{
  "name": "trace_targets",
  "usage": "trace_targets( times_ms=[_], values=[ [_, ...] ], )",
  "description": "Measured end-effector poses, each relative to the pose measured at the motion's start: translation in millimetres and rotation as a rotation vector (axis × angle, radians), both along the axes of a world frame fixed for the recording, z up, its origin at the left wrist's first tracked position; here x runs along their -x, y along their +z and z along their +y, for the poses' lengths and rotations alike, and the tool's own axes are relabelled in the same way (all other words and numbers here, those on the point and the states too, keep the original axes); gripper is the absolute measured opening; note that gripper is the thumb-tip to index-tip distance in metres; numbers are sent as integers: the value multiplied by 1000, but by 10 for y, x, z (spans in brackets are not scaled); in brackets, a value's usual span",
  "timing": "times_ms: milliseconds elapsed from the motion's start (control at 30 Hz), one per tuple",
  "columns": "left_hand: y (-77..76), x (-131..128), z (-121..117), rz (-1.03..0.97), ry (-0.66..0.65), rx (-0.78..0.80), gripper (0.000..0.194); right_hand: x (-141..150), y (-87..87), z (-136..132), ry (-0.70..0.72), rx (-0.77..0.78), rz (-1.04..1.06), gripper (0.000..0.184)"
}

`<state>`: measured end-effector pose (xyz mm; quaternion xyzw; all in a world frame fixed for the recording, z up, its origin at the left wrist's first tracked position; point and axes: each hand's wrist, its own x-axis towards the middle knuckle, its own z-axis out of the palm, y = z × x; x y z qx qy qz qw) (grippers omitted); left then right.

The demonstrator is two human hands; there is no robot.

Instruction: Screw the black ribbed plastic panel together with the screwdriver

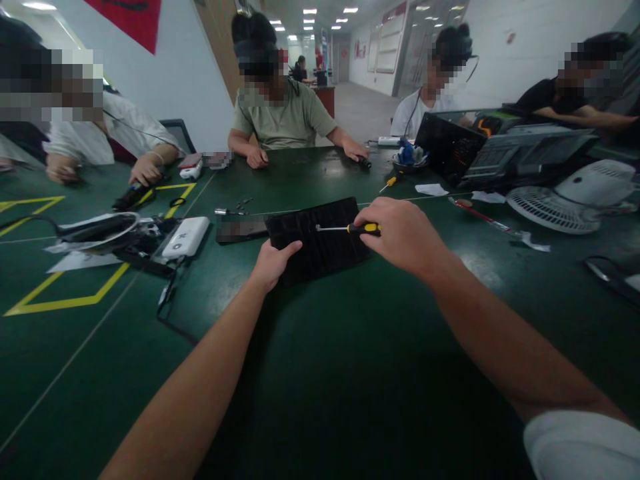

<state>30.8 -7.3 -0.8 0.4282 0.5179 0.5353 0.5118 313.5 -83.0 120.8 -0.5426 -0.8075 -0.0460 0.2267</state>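
Note:
A flat black rectangular panel [325,250] with ridges is tilted up in front of me over the green table. My left hand [274,262] grips its left edge, thumb on the near face. In my right hand [400,230] is a screwdriver [364,229] with a yellow and black handle, its fingers wrapped round the grip. The metal shaft points left across the panel, and its tip lies at the panel's middle; I cannot tell whether it touches a screw. Just left of the panel rests a dark flat piece [241,231], with several small dark parts [243,205] behind it.
A white power bank [186,237] with cables sits at left. Another yellow screwdriver [391,181] lies beyond my right hand. A white fan [560,200] and a black computer case [447,148] stand at right. A person in a green shirt [285,117] sits opposite; others sit around the table.

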Motion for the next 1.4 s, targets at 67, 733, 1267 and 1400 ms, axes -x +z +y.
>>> trace_targets(
  times_ms=[67,733,1267,1400],
  values=[
    [0,-1,-1,1,-2,0,46,-1,-1,0,2,-1,4,20],
    [8,-1,-4,-9,-11,5,43,-3,22,5,-29,15,7,21],
    [34,0,-28,0,-15,7,43,19,52,-9,-40,37,1,20],
    [28,0,-23,-2,-18,6,44,17,50,-11,-29,45,-2,20]
  ],
)
